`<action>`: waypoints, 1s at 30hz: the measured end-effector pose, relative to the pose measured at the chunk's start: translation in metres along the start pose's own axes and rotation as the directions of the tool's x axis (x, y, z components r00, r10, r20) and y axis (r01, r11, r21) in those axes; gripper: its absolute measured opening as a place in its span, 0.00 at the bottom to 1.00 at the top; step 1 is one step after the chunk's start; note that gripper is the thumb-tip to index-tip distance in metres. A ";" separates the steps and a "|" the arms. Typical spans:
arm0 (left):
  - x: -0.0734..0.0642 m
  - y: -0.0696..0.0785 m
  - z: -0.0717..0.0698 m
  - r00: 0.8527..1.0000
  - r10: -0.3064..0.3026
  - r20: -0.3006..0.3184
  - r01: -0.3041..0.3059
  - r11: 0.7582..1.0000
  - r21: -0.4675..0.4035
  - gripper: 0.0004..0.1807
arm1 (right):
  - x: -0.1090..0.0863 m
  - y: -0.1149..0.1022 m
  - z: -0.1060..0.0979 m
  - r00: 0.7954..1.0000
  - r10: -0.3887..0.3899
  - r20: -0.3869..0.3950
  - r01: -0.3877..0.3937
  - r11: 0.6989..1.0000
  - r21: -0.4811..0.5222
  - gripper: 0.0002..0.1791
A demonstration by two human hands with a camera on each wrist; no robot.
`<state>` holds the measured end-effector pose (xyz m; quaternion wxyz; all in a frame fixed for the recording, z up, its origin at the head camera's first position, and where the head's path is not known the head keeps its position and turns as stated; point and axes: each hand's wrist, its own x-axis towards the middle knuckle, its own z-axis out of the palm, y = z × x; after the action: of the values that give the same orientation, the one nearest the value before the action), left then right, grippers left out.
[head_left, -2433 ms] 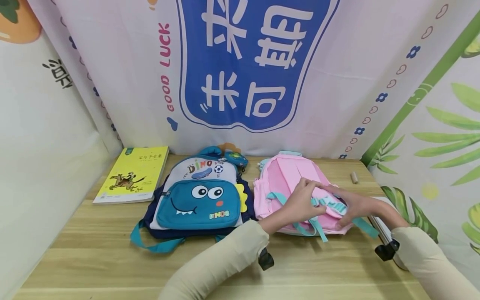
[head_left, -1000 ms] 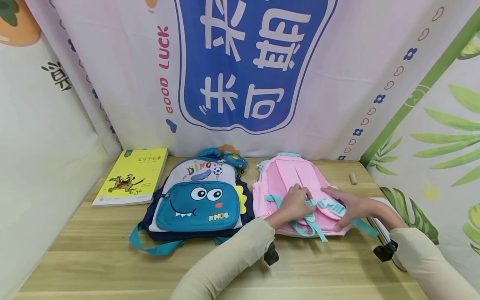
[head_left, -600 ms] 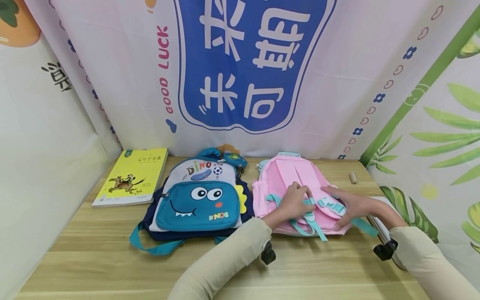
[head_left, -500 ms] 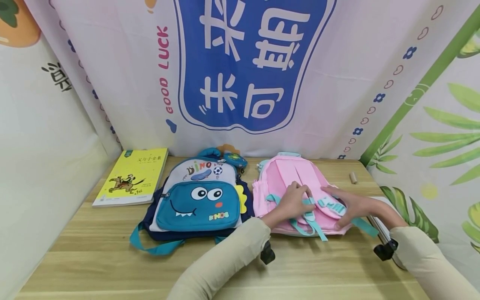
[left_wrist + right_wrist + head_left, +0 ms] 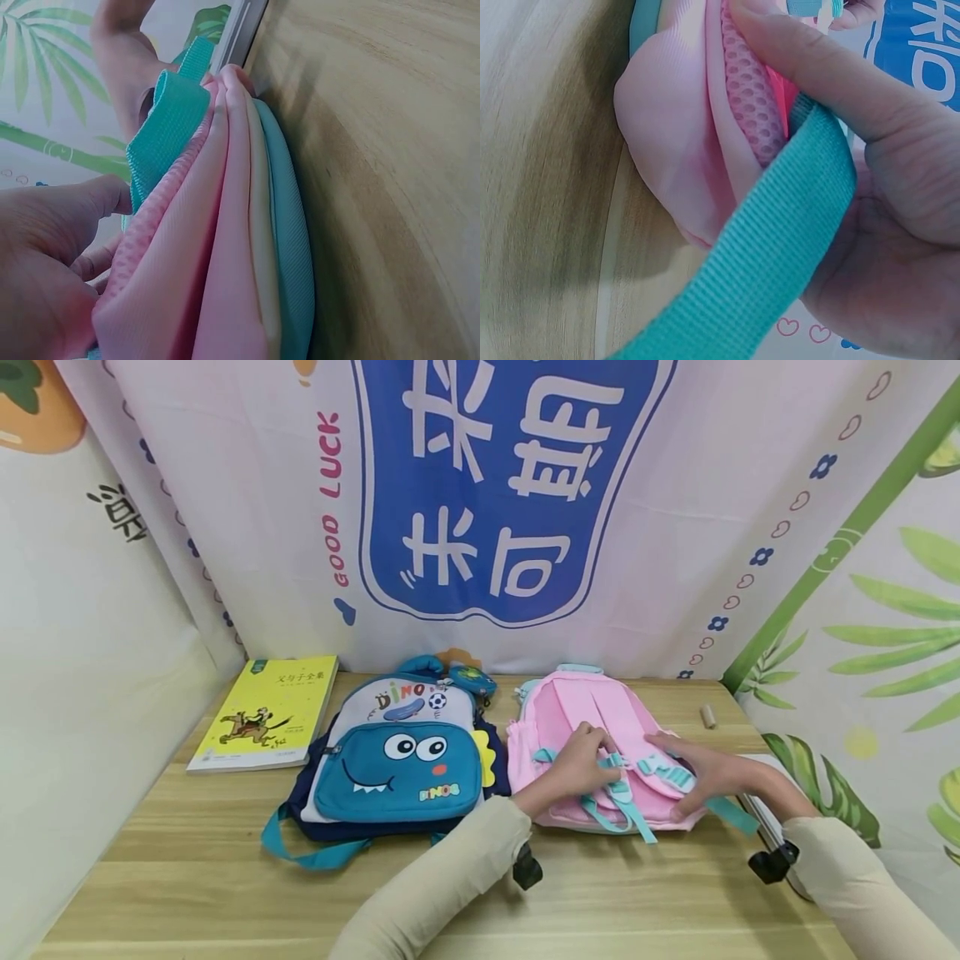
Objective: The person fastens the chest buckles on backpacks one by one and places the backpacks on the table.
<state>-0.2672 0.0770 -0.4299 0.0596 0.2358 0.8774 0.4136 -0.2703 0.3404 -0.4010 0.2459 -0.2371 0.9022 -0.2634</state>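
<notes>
Pink and soft, with honeycomb mesh, the rounded backpack lies on the wood-grained counter. On it, the left hand seems to pinch a half-hidden teal buckle, while the right hand spreads wide about a shoulder strap; left of the backpack lies a dinosaur bag.

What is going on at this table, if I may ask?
A person is handling a pink backpack that lies back side up. The left hand holds one shoulder strap near its turquoise buckle, while the right hand is spread over the lower end of the other strap. A blue dinosaur backpack and a yellow book lie to the left, with no hand on them.
</notes>
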 end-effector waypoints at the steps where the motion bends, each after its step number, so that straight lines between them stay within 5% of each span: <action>1: -0.001 0.000 -0.001 1.000 -0.002 0.001 0.002 1.000 0.002 0.14 | -0.001 0.000 0.000 1.000 -0.006 -0.002 0.006 1.000 0.001 0.67; 18: -0.013 -0.008 -0.021 0.997 0.072 -0.021 -0.073 0.996 -0.051 0.13 | -0.010 -0.014 0.007 0.990 -0.053 -0.133 0.050 0.998 -0.026 0.56; 30: -0.014 -0.020 -0.018 0.999 0.049 -0.013 -0.050 0.990 -0.134 0.13 | -0.005 -0.022 0.007 0.979 -0.115 -0.167 0.096 0.989 -0.114 0.30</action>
<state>-0.2674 0.0466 -0.4345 0.0610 0.2508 0.8418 0.4741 -0.2557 0.3243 -0.3909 0.1393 -0.2734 0.9190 -0.2477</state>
